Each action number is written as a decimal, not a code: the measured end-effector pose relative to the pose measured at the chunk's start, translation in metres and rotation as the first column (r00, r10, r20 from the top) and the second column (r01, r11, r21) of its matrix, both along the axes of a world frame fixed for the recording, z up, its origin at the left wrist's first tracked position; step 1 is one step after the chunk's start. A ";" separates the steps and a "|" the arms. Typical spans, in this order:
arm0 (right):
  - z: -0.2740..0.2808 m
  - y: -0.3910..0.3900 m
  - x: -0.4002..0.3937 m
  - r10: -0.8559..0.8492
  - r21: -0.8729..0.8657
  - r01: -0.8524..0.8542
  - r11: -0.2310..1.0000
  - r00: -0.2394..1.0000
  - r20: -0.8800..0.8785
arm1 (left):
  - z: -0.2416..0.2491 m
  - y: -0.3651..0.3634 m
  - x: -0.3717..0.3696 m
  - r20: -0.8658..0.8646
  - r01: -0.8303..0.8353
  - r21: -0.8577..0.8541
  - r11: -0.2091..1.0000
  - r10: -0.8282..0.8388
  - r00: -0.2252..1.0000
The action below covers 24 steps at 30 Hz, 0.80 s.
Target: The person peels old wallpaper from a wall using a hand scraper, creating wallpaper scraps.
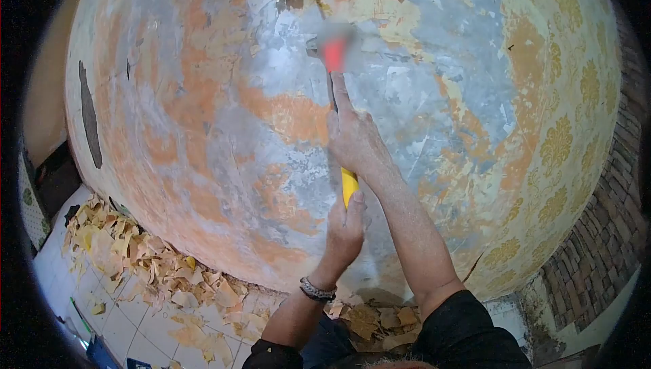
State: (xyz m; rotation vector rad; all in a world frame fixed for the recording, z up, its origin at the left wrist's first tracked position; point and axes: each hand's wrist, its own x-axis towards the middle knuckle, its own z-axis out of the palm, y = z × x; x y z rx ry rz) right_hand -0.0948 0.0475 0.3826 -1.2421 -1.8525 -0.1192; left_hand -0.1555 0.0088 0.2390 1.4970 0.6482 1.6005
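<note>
Both bare hands are clamped on one long, slim tool with a yellow handle and a red upper part [333, 55], which stands nearly upright before the wall, its top pointing to twelve o'clock. The right hand [356, 137] grips the tool higher up, forefinger stretched along it; the left hand [346, 228], at six o'clock from the right, closes round the yellow end. A dark braided bracelet [317, 290] circles the left wrist, and short black sleeves [468, 332] cover the upper arms.

The tool's head (smeared by a grey blur, so I cannot tell whether it touches the wall) lies over a broad plaster wall [291, 114] patched in grey and orange. Cream wallpaper with gold floral motifs [557, 142] covers the wall at three o'clock and runs round to twelve, where its lower edge is torn and curling. A long, dark, narrow gash [89, 118] marks the wall at nine o'clock.

Down at eight o'clock, a heap of tan and cream paper scraps [146, 250] lies on a white tiled floor [119, 332], with more pieces strewn toward six. Between three and four o'clock is a brown brick-patterned area [597, 254].
</note>
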 end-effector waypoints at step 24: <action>0.023 0.019 -0.026 -0.052 0.065 0.049 0.997 0.998 0.039 | 0.032 0.010 -0.020 0.055 -0.002 -0.043 0.999 0.005 0.998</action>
